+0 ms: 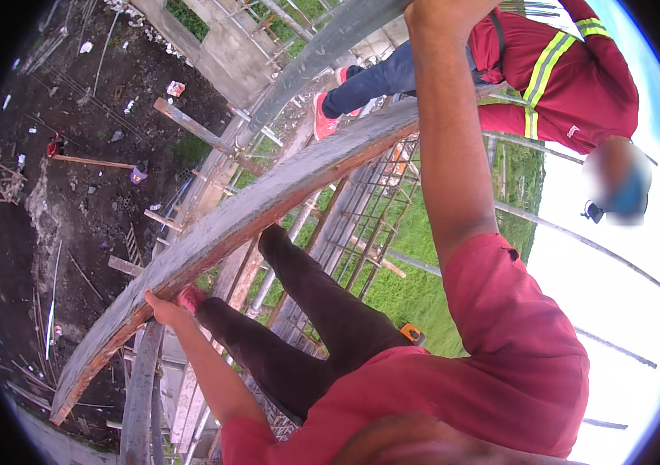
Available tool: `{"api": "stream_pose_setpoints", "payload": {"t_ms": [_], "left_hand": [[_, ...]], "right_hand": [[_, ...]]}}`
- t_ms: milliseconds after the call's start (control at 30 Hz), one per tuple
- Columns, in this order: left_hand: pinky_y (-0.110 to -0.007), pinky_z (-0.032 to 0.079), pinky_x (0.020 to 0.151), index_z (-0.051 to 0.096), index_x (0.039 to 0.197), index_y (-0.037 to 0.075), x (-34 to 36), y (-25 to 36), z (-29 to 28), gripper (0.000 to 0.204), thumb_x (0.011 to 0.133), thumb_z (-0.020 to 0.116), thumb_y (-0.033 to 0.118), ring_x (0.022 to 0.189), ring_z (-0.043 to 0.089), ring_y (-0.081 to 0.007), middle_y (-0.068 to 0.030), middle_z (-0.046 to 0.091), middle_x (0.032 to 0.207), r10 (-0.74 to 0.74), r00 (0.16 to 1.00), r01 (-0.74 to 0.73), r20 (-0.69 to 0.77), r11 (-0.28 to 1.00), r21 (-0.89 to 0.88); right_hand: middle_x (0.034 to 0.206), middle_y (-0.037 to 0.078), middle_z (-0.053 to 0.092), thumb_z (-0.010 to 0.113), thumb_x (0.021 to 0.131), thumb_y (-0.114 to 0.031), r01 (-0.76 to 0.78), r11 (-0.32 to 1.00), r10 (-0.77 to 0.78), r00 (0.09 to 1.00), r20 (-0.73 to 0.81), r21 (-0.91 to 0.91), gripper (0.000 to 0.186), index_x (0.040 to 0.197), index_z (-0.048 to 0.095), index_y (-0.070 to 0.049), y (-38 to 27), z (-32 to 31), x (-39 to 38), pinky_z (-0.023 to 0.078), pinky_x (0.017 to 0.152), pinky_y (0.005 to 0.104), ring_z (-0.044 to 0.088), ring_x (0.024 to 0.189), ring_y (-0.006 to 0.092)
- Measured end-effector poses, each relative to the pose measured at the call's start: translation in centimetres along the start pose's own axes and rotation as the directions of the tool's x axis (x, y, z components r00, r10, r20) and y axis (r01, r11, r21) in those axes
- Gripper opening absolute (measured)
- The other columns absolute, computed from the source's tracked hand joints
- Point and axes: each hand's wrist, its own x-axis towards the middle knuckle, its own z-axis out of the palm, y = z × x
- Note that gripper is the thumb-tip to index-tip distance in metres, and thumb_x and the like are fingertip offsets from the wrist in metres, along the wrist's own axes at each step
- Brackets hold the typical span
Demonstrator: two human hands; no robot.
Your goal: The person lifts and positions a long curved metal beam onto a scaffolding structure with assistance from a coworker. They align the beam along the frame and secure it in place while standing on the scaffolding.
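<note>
The plank, slanting across mid-view, is probably heavy and stiff; grip opposite edges, well apart. The left hand is curled on its lower edge (the right hand's grasp, cropped, cannot be told).

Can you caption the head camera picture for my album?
Above dark ground, a person's left hand grips a long plank; a co-worker in red stands nearby.

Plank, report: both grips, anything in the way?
Left grip on plank edge. Right grip cut off at frame top, hold unclear. Plank slants across view. Co-worker beyond it, possibly in the way.
</note>
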Motion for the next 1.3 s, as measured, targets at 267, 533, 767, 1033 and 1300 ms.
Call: {"api": "stream_pose_setpoints", "payload": {"t_ms": [267, 533, 767, 1033, 1300], "left_hand": [[-0.037, 0.05, 0.069, 0.063, 0.117, 0.006, 0.5, 0.2, -0.4, 0.07, 0.076, 0.074, 0.063, 0.083, 0.057, -0.0223, -0.0083, 0.061, 0.11, -0.073, 0.993, 0.068, 0.092, 0.996, 0.059], [-0.035, 0.049, 0.068, 0.062, 0.118, 0.002, -0.1, 0.7, -0.4, 0.069, 0.08, 0.071, 0.059, 0.084, 0.059, -0.0226, -0.0108, 0.063, 0.109, -0.085, 0.994, 0.075, 0.073, 0.989, 0.124], [-0.041, 0.049, 0.083, 0.059, 0.124, 0.004, -0.6, 0.8, -0.5, 0.073, 0.08, 0.07, 0.061, 0.098, 0.059, -0.0251, -0.0088, 0.062, 0.115, -0.088, 0.993, 0.08, 0.083, 0.993, 0.087], [-0.046, 0.054, 0.075, 0.054, 0.129, 0.003, 0.1, 0.8, -1.1, 0.079, 0.074, 0.076, 0.057, 0.093, 0.059, -0.0318, -0.0152, 0.057, 0.12, -0.148, 0.986, 0.14, 0.076, 0.985, 0.099], [-0.039, 0.057, 0.063, 0.061, 0.118, -0.007, -0.5, 0.6, -0.5, 0.072, 0.077, 0.077, 0.05, 0.085, 0.065, -0.026, -0.0177, 0.064, 0.112, -0.117, 0.992, 0.113, 0.037, 0.989, 0.091]], "right_hand": [[0.079, 0.004, 0.064, 0.077, 0.086, -0.019, -0.075, 0.996, 0.078, 0.995, -0.055, 0.056, 0.028, 0.099, 0.06, -0.002, -0.3, 0.1, 0.1, 0.05, 0.057, 0.0288, 0.06, 0.06, 0.0117], [0.079, 0.006, 0.063, 0.078, 0.083, -0.019, -0.093, 0.996, 0.093, 0.995, -0.026, 0.008, 0.03, 0.1, 0.062, -0.001, -0.6, -0.4, 0.4, 0.049, 0.061, 0.0318, 0.059, 0.064, 0.0135], [0.077, 0.007, 0.063, 0.078, 0.083, -0.023, 0.156, 0.947, -0.195, 0.974, -0.117, -0.281, 0.03, 0.096, 0.062, -0.001, 0.3, -0.3, 0.3, 0.049, 0.061, 0.0317, 0.06, 0.065, 0.0142], [0.076, 0.025, 0.067, 0.073, 0.082, 0.0, -0.011, 0.985, 0.005, 0.999, 0.038, 0.174, 0.025, 0.099, 0.058, 0.012, 1.6, -0.5, 1.3, 0.061, 0.057, 0.0422, 0.067, 0.058, 0.0306], [0.08, 0.026, 0.069, 0.073, 0.081, -0.001, -0.075, 0.984, 0.081, 0.996, -0.029, 0.159, 0.022, 0.092, 0.063, 0.014, 2.0, -0.5, 1.5, 0.061, 0.06, 0.04, 0.07, 0.062, 0.0306]]}}
